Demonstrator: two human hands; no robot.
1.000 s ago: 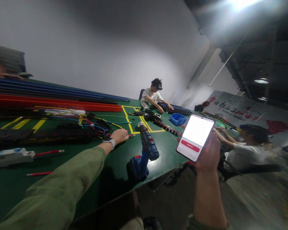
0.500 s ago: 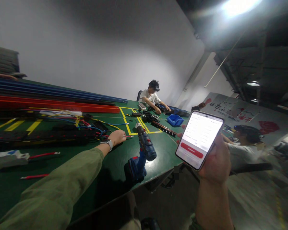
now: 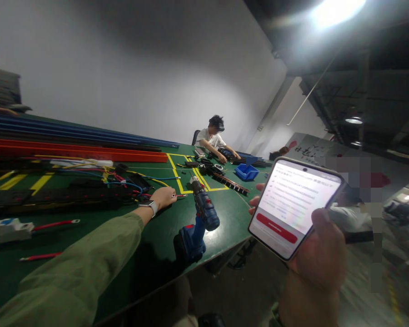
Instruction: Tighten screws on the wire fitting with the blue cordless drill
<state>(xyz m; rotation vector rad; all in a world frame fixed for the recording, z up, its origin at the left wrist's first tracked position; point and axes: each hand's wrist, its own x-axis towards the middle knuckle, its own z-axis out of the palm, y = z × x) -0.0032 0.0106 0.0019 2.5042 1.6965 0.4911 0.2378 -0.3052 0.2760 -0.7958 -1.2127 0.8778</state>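
On the right, my right hand (image 3: pixel 322 254) is closed around a smartphone (image 3: pixel 289 200), its lit screen towards me with lines of text and a red button. My left hand (image 3: pixel 164 198), wearing a watch (image 3: pixel 152 207), rests on the green table (image 3: pixel 231 213). Its fingers are curled over a red cable, and the cable's lugged end (image 3: pixel 181 196) shows past the knuckles. Just right of that hand a blue cordless drill (image 3: pixel 204 209) stands upright on its battery. A dark module with tangled wires (image 3: pixel 122 181) lies to the left.
A white breaker-like part (image 3: pixel 8 230) and loose red cable (image 3: pixel 42 256) lie at the left. Long orange channels (image 3: pixel 75 151) and blue rails (image 3: pixel 71 131) run behind. A blue bin (image 3: pixel 246 171) stands farther back, near a seated co-worker (image 3: pixel 213 136). Another person sits behind the phone.
My right hand has brought the phone closer and a little lower, and its thumb now lies over the screen's right edge. My left hand stays at the red cable; the view has shifted slightly.
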